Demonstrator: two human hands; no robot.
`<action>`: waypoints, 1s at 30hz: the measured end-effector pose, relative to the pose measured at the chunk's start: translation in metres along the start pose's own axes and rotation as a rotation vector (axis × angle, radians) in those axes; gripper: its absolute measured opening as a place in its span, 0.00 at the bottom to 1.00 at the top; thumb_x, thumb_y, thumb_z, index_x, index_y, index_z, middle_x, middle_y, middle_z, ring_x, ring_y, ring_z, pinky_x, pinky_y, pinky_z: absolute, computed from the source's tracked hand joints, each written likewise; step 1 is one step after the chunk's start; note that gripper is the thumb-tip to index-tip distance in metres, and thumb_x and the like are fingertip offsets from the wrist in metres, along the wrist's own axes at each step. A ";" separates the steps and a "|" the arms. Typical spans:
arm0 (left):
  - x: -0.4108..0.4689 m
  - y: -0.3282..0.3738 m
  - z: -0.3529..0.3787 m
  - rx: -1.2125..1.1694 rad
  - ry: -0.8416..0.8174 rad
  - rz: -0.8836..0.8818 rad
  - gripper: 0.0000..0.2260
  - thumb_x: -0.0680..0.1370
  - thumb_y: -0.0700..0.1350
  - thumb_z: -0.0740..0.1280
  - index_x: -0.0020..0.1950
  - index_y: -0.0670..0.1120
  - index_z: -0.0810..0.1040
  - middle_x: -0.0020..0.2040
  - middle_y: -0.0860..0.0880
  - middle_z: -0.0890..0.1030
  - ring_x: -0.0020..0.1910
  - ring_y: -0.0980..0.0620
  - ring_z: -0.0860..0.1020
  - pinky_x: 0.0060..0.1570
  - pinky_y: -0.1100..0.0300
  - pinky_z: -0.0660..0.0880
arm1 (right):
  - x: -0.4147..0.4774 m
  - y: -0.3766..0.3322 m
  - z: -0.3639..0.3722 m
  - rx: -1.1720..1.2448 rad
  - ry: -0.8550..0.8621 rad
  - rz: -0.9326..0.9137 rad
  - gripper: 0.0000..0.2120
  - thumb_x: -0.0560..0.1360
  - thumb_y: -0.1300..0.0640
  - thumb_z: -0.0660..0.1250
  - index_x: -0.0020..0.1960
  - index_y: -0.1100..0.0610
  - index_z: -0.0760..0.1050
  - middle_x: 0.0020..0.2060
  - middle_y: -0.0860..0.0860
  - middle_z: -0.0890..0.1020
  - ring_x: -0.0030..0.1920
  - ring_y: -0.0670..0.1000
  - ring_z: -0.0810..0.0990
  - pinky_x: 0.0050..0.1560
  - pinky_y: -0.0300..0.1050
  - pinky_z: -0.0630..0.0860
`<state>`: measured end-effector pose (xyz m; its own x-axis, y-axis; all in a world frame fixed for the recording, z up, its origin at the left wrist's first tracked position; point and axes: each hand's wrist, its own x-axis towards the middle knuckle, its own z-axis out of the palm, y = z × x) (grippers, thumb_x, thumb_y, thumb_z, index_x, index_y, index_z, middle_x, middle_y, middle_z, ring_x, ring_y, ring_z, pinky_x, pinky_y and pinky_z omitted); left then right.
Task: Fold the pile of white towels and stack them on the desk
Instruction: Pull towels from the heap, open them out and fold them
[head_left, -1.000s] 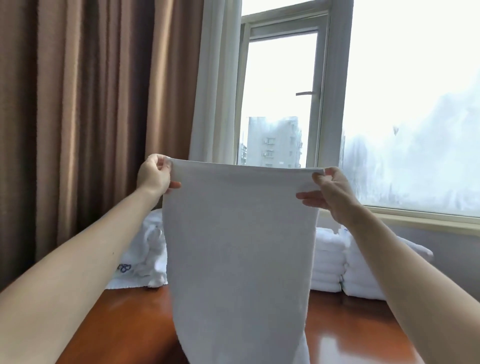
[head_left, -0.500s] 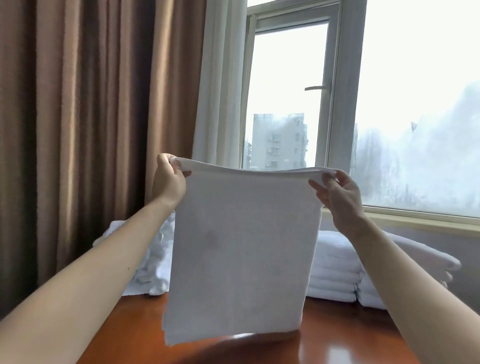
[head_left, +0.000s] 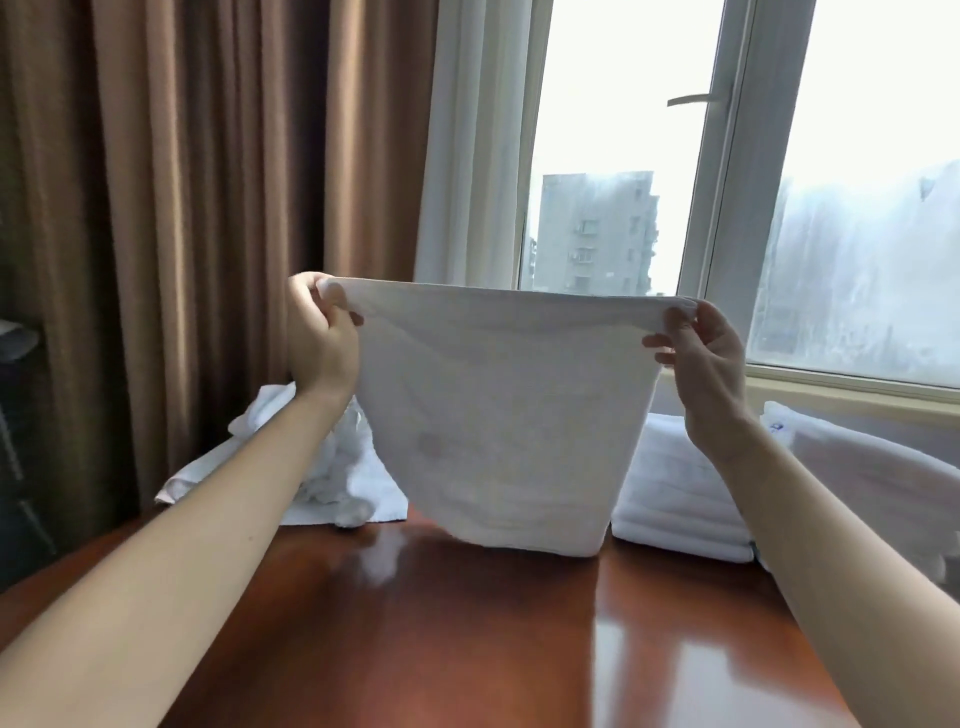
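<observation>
Over the glossy tabletop (head_left: 467, 639) the left hand (head_left: 322, 338) and right hand (head_left: 701, 358) are spread wide apart, each pinching a top corner of the white towel (head_left: 504, 415), which hangs between them, its lower edge close above the wood. I'd match the top edges, then lay it flat before halving. Behind sit the crumpled pile (head_left: 343, 478) on the left and the folded stack (head_left: 675, 493) on the right.

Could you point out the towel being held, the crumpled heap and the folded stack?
held towel (head_left: 498, 415), head view, middle of its hanging face.
crumpled heap (head_left: 353, 483), head view, bunched folds at its front.
folded stack (head_left: 675, 493), head view, its front side.
</observation>
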<state>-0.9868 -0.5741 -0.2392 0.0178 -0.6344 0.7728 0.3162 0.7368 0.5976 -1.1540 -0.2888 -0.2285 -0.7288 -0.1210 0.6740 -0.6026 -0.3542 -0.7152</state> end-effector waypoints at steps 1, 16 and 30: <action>-0.011 -0.002 -0.008 0.042 0.020 -0.020 0.08 0.84 0.45 0.56 0.55 0.41 0.71 0.44 0.55 0.75 0.43 0.54 0.75 0.43 0.66 0.68 | -0.009 0.005 -0.002 -0.047 0.026 -0.009 0.09 0.82 0.58 0.63 0.44 0.49 0.74 0.36 0.48 0.74 0.32 0.39 0.74 0.38 0.31 0.69; -0.154 -0.063 -0.085 0.259 -0.083 -0.262 0.05 0.84 0.45 0.57 0.55 0.45 0.69 0.48 0.52 0.76 0.43 0.57 0.74 0.42 0.64 0.65 | -0.151 0.095 -0.036 -0.302 0.037 0.167 0.11 0.83 0.52 0.61 0.42 0.49 0.73 0.36 0.45 0.75 0.33 0.38 0.72 0.36 0.33 0.70; -0.174 -0.160 -0.061 0.554 -0.314 -0.376 0.05 0.84 0.46 0.57 0.56 0.46 0.68 0.46 0.51 0.75 0.43 0.46 0.75 0.41 0.54 0.69 | -0.132 0.188 -0.029 -0.551 -0.198 0.448 0.10 0.82 0.56 0.62 0.48 0.62 0.75 0.42 0.54 0.79 0.44 0.52 0.75 0.45 0.46 0.68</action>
<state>-0.9824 -0.5966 -0.4823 -0.2963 -0.8315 0.4700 -0.2790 0.5460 0.7900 -1.1804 -0.3129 -0.4570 -0.9024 -0.3284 0.2791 -0.3750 0.2791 -0.8840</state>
